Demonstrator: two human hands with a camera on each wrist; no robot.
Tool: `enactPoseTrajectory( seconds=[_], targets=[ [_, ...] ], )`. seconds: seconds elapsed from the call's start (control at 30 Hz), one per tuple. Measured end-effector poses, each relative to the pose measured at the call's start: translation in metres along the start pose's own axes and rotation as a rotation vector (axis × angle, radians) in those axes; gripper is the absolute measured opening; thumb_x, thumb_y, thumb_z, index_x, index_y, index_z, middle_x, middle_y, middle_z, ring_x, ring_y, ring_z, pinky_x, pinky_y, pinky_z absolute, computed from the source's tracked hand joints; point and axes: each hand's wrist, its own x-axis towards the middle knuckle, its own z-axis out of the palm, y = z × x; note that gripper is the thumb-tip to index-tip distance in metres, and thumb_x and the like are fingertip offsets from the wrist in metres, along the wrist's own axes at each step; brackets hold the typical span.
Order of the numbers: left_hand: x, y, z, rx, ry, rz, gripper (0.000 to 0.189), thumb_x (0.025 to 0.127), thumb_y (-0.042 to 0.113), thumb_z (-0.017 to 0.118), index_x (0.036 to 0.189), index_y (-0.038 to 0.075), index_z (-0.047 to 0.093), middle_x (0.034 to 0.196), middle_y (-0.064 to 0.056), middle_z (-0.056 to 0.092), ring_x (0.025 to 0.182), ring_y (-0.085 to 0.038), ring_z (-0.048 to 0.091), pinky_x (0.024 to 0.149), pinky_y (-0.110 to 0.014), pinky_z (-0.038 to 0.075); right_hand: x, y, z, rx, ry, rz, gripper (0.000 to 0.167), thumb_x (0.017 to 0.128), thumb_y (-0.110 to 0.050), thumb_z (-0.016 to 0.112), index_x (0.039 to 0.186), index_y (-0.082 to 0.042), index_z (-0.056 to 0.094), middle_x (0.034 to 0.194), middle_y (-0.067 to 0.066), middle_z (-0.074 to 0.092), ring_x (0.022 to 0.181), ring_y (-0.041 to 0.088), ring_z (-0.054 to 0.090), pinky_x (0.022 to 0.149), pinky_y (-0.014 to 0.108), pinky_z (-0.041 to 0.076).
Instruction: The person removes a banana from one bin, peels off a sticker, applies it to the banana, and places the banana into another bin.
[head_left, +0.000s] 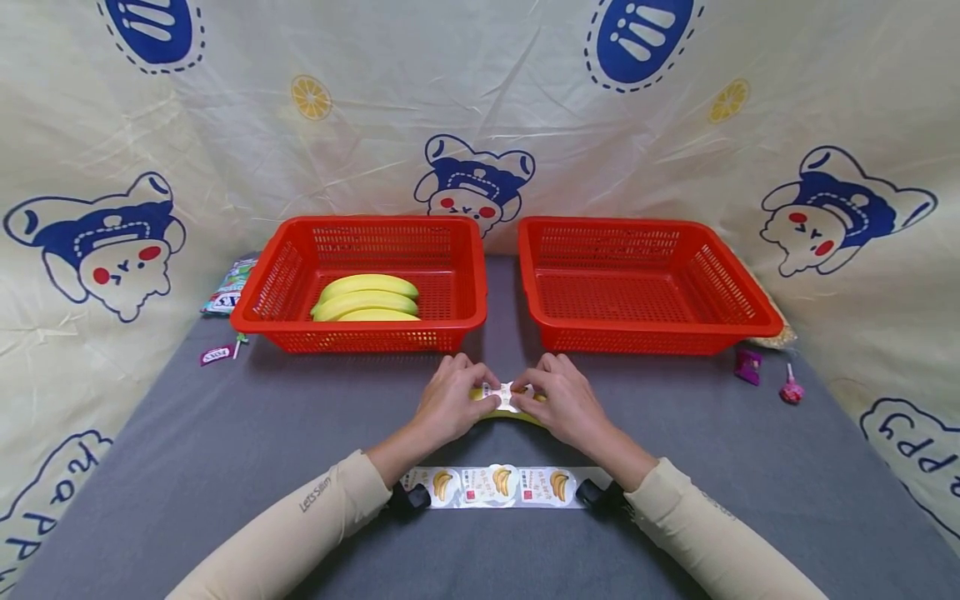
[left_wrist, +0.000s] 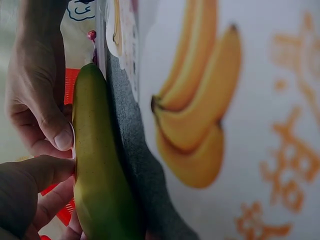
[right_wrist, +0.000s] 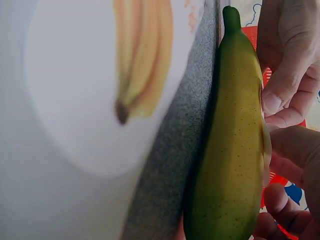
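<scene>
A yellow-green banana [head_left: 512, 417] lies across the grey table in front of the baskets, its peel close up in the left wrist view. A white sticker [head_left: 506, 398] lies against its far side. My left hand [head_left: 452, 398] pinches the sticker's left end between thumb and fingertips. At the right end, my right hand [head_left: 564, 400] does the same, the two thumbs close together. Nearer to me lies a strip of banana-printed stickers [head_left: 487, 497], filling much of both wrist views. Fingers partly hide the banana's ends in the head view.
A red basket [head_left: 360, 337] at the back left holds several bananas [head_left: 367, 302]. Beside it stands a second red basket [head_left: 652, 337]. Small wrapped candies [head_left: 217, 355] and a snack bag [head_left: 232, 286] lie at left; a purple packet [head_left: 747, 367] and lollipop [head_left: 791, 390] lie at right.
</scene>
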Motion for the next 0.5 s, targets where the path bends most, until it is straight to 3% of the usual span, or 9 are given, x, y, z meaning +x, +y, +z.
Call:
enactPoseTrajectory(
  seconds=[0.3,0.5],
  targets=[
    [-0.0003,0.0007,0.0004,0.031,-0.013,0.001,0.015,0.080,0.027,0.071,0.093,0.021,0.070,0.088,-0.002,0.054,0.085,-0.014,0.041,0.068,-0.026,0.034,-0.0058,0.0042,-0.0055,0.009,-0.017,0.095,0.021,0.072,-0.032,0.080,0.088,-0.020,0.075,0.072,-0.002,0.049,0.072,0.012,0.039,0.063,0.026,0.031],
    [-0.0012,0.0003,0.0003,0.031,-0.016,0.009,0.016,0.080,0.028,0.071,0.094,0.022,0.070,0.089,-0.002,0.054,0.085,-0.014,0.041,0.069,-0.026,0.034,-0.0093,0.0073,-0.0089,0.000,-0.035,0.100,0.024,0.072,-0.034,0.080,0.090,-0.018,0.075,0.072,-0.001,0.050,0.072,0.012,0.040,0.063,0.025,0.031]
  ],
)
